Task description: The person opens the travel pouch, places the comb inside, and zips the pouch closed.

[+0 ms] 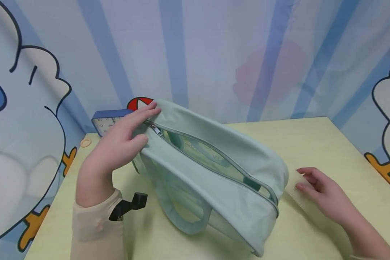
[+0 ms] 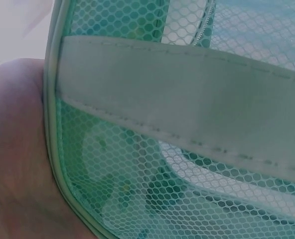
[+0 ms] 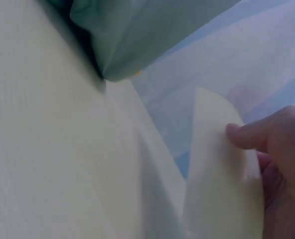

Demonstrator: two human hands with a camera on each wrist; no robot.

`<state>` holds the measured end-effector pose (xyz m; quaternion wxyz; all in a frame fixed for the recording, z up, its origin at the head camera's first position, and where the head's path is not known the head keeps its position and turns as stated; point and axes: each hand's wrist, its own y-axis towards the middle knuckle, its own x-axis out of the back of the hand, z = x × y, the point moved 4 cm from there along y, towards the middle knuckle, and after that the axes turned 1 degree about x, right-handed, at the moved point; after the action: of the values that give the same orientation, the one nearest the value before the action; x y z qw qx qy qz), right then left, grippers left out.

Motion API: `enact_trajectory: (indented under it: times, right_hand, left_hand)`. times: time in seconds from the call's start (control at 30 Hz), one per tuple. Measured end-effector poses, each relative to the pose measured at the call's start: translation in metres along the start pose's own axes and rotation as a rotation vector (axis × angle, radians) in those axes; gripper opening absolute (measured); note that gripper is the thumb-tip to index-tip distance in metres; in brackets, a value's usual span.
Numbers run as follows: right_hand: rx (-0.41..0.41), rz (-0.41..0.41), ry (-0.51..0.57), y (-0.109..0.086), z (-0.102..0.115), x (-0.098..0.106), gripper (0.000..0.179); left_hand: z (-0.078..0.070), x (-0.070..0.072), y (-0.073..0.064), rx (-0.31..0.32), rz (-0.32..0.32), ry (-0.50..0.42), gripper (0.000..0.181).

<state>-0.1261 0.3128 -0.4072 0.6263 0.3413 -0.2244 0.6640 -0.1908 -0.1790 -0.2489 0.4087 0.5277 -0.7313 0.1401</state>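
Observation:
A mint-green zip bag [image 1: 195,155] with mesh sides [image 2: 112,174] and a carry handle [image 1: 185,220] stands at a slant on the table. Its top zipper is undone, leaving a long gap; the zipper pull [image 1: 156,130] sits at the left end. My left hand [image 1: 117,141] holds that end, fingers over the far top edge and thumb at the near edge. Beyond the bag's right end, my right hand [image 1: 325,195] pinches a flat cream half-round piece [image 3: 217,169] between thumb and fingers. One edge of it looks finely toothed in the head view.
A blue clock [image 1: 108,121] stands at the back left, partly behind my left hand. Next to it, a red and white thing [image 1: 139,103] peeks out behind the bag. A small peach ring [image 1: 85,143] lies near the pale yellow table's [image 1: 312,141] left edge. A printed curtain [image 1: 208,65] hangs behind.

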Motion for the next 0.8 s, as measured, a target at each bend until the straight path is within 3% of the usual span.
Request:
enact_trajectory:
  times: [0.1, 0.23, 0.37, 0.43, 0.57, 0.73, 0.8]
  right_hand:
    - [0.038, -0.085, 0.143, -0.001, 0.008, 0.006, 0.044]
    - [0.073, -0.194, 0.257, -0.002, 0.026, 0.015, 0.049]
    - [0.079, -0.374, 0.268, -0.004, 0.047, 0.031, 0.033]
    - [0.121, -0.439, 0.230, 0.001, 0.063, 0.041, 0.024]
    - [0.307, -0.465, 0.235, 0.016, 0.104, 0.056, 0.018]
    - [0.587, -0.520, 0.606, 0.011, 0.154, 0.066, 0.028]
    - [0.658, -0.543, 0.767, 0.003, 0.167, 0.067, 0.034]
  left_hand:
    - [0.000, -0.002, 0.000, -0.002, -0.003, -0.002, 0.073]
    - [0.002, -0.001, -0.002, 0.007, -0.016, -0.001, 0.073]
    - [0.004, -0.001, -0.003, 0.012, -0.024, -0.002, 0.073]
    - [0.004, -0.001, -0.002, 0.005, -0.033, -0.004, 0.073]
    - [0.003, 0.001, -0.002, 0.004, -0.033, -0.026, 0.074]
    - [0.004, -0.001, 0.001, 0.007, -0.020, -0.030, 0.073]
    - [0.004, -0.001, 0.002, -0.001, -0.022, -0.028, 0.074]
